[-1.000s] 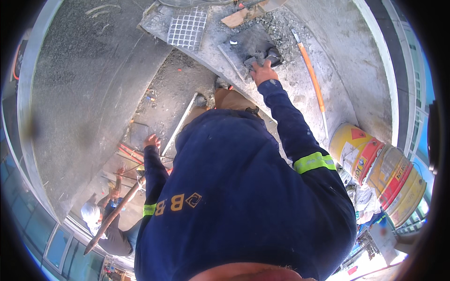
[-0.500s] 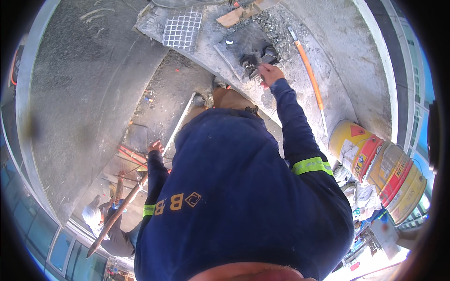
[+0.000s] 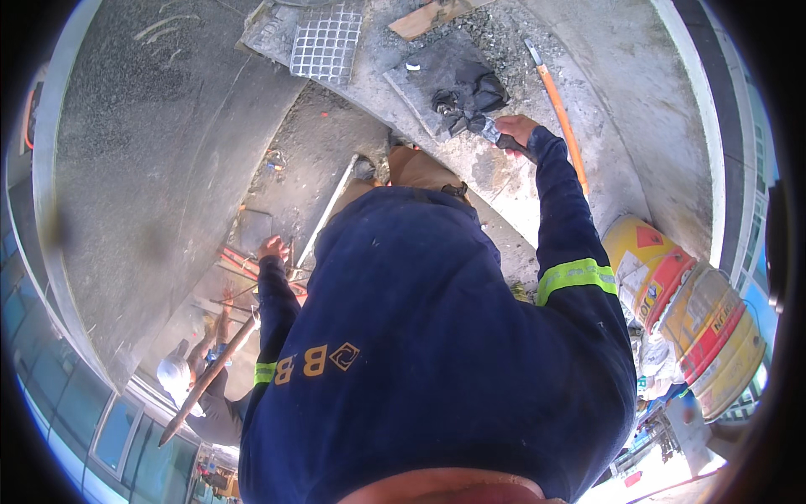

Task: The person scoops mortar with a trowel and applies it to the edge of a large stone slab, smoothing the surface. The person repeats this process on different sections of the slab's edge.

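Note:
My right hand (image 3: 514, 130) is closed round the dark handle of a small flat-bladed tool (image 3: 488, 128). Its grey blade points left, at the near edge of a dark, lumpy heap of material (image 3: 478, 91). That heap lies on a flat grey board (image 3: 411, 97) resting on the concrete ledge. Whether the blade touches the heap I cannot tell. Lower and to the left, my left hand (image 3: 273, 248) hangs away from the ledge with loosely parted fingers, and I see nothing in it. Thin rods and red bars (image 3: 241, 262) are nearest to it.
A long orange bar with metal ends (image 3: 561, 118) lies right of the board. A white grid (image 3: 326, 44) and a wooden offcut (image 3: 430, 18) lie farther back. Stacked yellow-and-red buckets (image 3: 646, 260) are at right. A wooden pole (image 3: 210, 378) and a person in a white helmet (image 3: 175, 375) are lower left.
My right hand has drawn back to the right from the heap, bringing the tool's blade into view. Dark material now sits more heaped on the board. My left hand has shifted slightly.

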Demonstrator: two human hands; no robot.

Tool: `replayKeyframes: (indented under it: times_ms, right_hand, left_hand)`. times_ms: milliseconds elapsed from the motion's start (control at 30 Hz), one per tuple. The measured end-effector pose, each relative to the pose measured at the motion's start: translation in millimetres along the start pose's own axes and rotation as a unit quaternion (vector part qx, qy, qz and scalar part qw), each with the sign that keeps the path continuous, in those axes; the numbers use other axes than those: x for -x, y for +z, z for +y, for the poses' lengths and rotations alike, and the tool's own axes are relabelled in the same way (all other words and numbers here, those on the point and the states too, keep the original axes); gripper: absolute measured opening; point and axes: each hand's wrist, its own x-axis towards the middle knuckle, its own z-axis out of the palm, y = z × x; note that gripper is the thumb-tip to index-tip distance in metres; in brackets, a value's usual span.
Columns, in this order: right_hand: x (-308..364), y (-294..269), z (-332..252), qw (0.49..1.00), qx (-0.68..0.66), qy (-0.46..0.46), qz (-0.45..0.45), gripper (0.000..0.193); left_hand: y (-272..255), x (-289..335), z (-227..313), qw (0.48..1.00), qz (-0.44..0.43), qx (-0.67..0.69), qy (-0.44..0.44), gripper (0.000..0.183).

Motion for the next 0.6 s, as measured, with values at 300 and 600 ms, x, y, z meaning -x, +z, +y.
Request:
replayKeyframes:
  times_ms: [300,600]
  right_hand:
    - [-24,24,-8,0.996,0.09,0.003,-0.028,0.026]
    - [19,84,-34,0.945,0.177,-0.163,0.223,0.034]
  left_hand:
    - [-7,-3,-31,0.999,0.021,-0.022,0.041,0.037]
    - [3,6,-33,0.999,0.032,0.008,0.035,0.038]
